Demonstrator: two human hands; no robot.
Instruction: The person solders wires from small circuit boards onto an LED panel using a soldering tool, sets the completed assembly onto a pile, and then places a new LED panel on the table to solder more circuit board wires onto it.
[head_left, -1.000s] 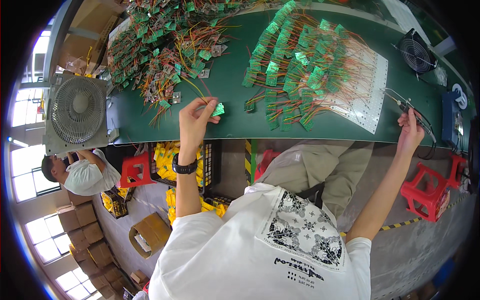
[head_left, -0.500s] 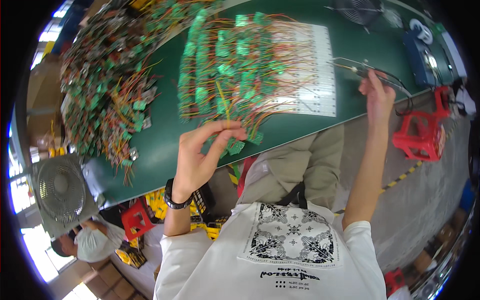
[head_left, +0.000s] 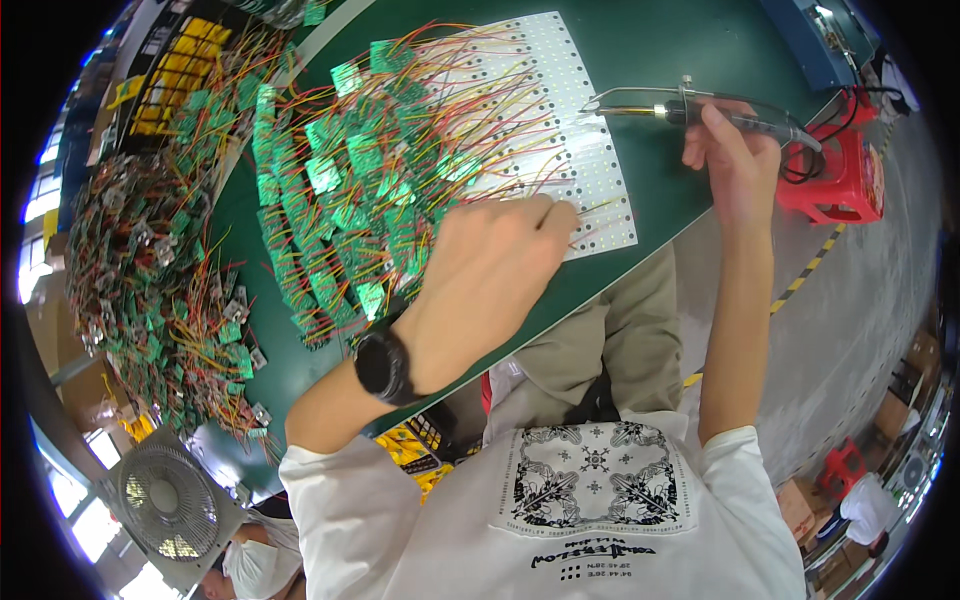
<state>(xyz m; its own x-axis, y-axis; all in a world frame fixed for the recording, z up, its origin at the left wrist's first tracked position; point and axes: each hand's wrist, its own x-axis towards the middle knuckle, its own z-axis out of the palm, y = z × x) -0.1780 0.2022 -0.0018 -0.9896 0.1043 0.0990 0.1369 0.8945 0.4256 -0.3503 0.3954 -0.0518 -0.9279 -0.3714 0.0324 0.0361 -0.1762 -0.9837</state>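
Note:
My left hand, with a black watch on the wrist, reaches over the near edge of a white panel dotted with rows of small pads. Its thumb and fingers are pinched together on a thin wire that ends over the panel. My right hand grips a soldering iron with a curved metal feed tube fixed along it. The iron's tip points left, at the panel's right edge. Green circuit boards with red and yellow wires lie in rows left of the panel, partly hidden by my left hand.
A large heap of wired boards lies at the left. Beyond it stands a black crate with yellow items. A grey fan is at the lower left. A blue box and a red stool are at the right.
My left hand has moved right, from the boards to the panel's near edge. My right hand still holds the iron. The view has shifted, so the panel appears farther left.

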